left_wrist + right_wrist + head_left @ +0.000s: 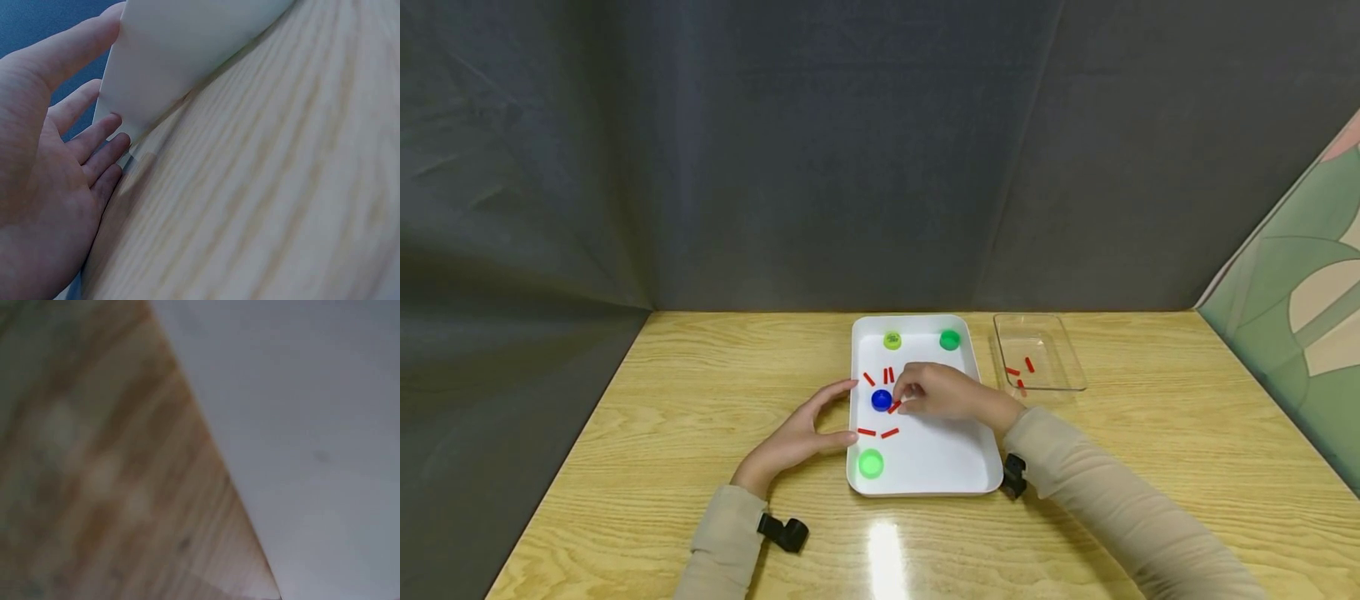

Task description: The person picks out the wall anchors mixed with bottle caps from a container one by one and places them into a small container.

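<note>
My right hand (943, 392) reaches over the white tray (936, 458) and pinches a small red stick (894, 407) just right of a blue cap (882, 401). Around that cap lie more red sticks, with a pair (888, 375) above it, one (868, 379) to the upper left and two below, one of them a slanted stick (890, 433). At the tray's left wall, my left hand (793, 437) rests with thumb and fingers spread; the left wrist view has its fingertips (111, 119) against the white wall. The right wrist view is blurred and misses the hand.
Inside the tray are a yellow-green cap (892, 340), a darker green cap (950, 340) and a light green cap (871, 463). Right of it, a clear container (1060, 358) holds 3 red sticks. A dark curtain (850, 167) hangs behind the wooden table (1150, 433).
</note>
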`<state>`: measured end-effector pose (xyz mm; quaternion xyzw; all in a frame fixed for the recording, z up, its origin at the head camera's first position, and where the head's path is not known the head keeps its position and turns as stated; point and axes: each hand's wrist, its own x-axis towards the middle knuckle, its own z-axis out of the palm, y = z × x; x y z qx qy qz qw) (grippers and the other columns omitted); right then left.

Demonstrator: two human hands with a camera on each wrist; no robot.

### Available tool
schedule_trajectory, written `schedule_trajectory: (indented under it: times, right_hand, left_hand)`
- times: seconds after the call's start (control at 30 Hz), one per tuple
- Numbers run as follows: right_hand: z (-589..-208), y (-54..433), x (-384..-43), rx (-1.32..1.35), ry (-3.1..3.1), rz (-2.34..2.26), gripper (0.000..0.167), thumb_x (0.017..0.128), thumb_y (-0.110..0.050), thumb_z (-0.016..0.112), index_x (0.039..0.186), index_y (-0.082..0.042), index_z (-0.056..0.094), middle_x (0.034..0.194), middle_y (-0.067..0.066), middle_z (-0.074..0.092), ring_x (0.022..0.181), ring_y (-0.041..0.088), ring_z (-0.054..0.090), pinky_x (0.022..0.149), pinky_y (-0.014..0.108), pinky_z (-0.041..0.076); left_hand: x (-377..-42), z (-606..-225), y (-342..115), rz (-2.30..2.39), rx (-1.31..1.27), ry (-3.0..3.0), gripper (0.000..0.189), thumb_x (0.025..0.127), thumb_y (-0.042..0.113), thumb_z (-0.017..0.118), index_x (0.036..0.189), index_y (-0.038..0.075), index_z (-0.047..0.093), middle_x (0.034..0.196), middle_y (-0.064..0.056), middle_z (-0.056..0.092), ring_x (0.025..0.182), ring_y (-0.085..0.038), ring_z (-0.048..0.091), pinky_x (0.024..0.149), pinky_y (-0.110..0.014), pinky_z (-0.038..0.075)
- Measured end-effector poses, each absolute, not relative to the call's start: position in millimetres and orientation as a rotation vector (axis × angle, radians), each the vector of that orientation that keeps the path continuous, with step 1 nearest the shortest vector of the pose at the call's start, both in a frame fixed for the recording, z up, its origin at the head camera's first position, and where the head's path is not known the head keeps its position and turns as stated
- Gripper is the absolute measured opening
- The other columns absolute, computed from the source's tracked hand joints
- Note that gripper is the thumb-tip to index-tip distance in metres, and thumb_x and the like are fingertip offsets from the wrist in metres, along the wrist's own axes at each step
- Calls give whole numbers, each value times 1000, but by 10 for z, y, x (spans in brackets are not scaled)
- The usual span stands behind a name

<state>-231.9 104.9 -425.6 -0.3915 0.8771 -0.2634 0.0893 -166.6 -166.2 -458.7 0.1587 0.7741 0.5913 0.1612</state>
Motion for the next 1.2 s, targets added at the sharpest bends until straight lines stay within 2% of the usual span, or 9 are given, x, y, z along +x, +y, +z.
schedule_trajectory:
  times: [0.67, 1.2]
  right_hand:
    - [-4302, 1043, -2314, -1161, 2625, -789, 5, 89, -19, 77, 87, -18, 72, 81, -9, 56, 74, 8, 50, 67, 24, 46]
    - [-4242, 1079, -2284, -1171, 2607, -770, 6, 90, -20, 75, 87, -18, 71, 83, -11, 58, 77, 7, 52, 71, 24, 49]
  left_hand:
    - [-1666, -4576, -1649, 1714, 465, 2185, 75, 87, 18, 79, 152, 24, 40, 157, -1, 34, 146, -23, 23, 118, -52, 18]
    - [-1655, -4558, -1644, 1717, 474, 2185, 77, 86, 18, 79, 152, 25, 40, 156, -3, 35, 145, -25, 26, 117, -52, 19]
